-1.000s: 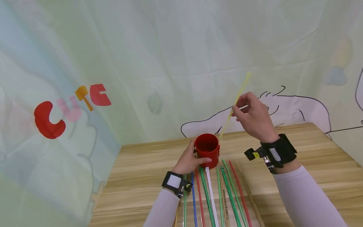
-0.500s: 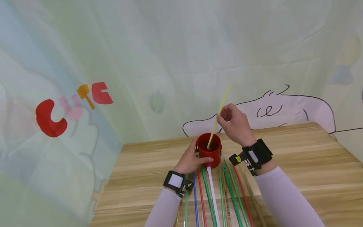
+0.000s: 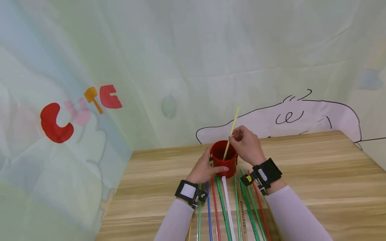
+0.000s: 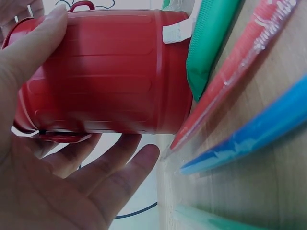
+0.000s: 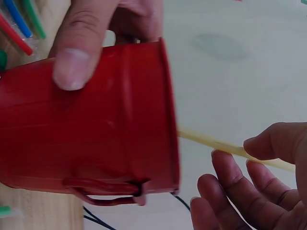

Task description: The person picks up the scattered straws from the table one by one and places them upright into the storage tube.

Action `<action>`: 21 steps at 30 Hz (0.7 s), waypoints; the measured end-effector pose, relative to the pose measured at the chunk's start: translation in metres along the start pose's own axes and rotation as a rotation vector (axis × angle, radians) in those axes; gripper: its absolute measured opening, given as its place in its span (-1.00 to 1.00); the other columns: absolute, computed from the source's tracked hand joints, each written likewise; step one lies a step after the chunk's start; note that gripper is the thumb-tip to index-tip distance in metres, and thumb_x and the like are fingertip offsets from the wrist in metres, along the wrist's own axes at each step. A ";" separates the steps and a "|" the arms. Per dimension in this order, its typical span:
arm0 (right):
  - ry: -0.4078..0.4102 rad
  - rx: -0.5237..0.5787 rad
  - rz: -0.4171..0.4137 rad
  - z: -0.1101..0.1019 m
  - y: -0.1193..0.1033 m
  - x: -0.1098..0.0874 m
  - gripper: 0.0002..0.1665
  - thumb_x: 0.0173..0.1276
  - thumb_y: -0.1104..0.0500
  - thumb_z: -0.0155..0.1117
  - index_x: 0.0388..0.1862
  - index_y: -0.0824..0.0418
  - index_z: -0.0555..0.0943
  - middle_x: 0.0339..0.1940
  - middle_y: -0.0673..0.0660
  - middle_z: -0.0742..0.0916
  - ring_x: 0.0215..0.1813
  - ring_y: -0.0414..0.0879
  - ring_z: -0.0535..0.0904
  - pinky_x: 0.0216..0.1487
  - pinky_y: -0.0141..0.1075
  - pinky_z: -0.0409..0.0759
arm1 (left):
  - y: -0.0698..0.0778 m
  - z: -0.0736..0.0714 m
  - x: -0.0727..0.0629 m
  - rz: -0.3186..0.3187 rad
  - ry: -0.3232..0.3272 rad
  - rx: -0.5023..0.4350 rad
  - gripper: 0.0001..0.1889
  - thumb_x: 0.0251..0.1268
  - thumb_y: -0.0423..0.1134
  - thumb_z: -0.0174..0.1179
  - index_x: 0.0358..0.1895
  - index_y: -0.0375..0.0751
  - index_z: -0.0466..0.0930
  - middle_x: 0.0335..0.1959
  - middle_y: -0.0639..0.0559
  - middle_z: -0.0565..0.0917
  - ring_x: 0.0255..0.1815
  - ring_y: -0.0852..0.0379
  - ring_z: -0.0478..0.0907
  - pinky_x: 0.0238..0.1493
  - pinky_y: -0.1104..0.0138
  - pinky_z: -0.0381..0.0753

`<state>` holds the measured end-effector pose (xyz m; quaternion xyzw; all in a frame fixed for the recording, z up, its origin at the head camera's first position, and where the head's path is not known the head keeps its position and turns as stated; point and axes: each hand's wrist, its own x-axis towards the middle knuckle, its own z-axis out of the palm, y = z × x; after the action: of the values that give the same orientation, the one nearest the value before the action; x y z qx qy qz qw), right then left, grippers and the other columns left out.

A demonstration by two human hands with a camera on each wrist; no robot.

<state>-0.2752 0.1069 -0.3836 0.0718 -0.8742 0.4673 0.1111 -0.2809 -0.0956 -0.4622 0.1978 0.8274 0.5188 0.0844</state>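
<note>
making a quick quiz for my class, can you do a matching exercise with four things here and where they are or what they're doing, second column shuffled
Column 1
1. yellow straw
2. left hand
3. blue straw
4. right hand

Column 2
A. holds the red bucket
B. lies on the table
C. pinches a straw
D. lower end inside the red bucket

Pairs: 1-D, 2-A, 3-B, 4-C

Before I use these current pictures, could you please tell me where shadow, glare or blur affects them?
Head view: the red cylindrical cup is dark inside; left wrist view: shadow darkens the cup's side, white glints streak the slender red plastic-wrapped stick, and the pale green stick is blurred; right wrist view: the grey oval mark looks fuzzy.
</note>
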 end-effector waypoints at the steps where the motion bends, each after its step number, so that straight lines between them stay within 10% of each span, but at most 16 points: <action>1: -0.004 -0.003 0.003 0.001 0.002 0.000 -0.71 0.54 0.11 0.23 0.09 0.26 0.53 -0.11 0.28 0.79 -0.17 0.10 0.71 -0.16 -0.13 0.78 | 0.000 0.000 0.000 -0.002 0.000 0.000 -0.06 0.22 0.04 0.50 0.57 0.31 0.09 0.48 0.17 0.40 0.47 -0.03 0.41 0.42 -0.01 0.52; 21: -0.026 0.001 0.001 -0.006 0.021 -0.014 -0.42 0.54 -0.07 0.26 0.30 0.29 0.47 0.04 0.26 0.70 0.10 0.17 0.64 -0.05 -0.07 0.72 | -0.001 0.000 0.000 0.004 0.004 0.012 -0.06 0.21 0.06 0.50 0.57 0.31 0.09 0.46 0.18 0.43 0.46 -0.01 0.42 0.40 0.02 0.55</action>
<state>-0.2652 0.1233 -0.4008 0.0777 -0.8754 0.4666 0.0994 -0.2811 -0.0961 -0.4636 0.1990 0.8302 0.5145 0.0806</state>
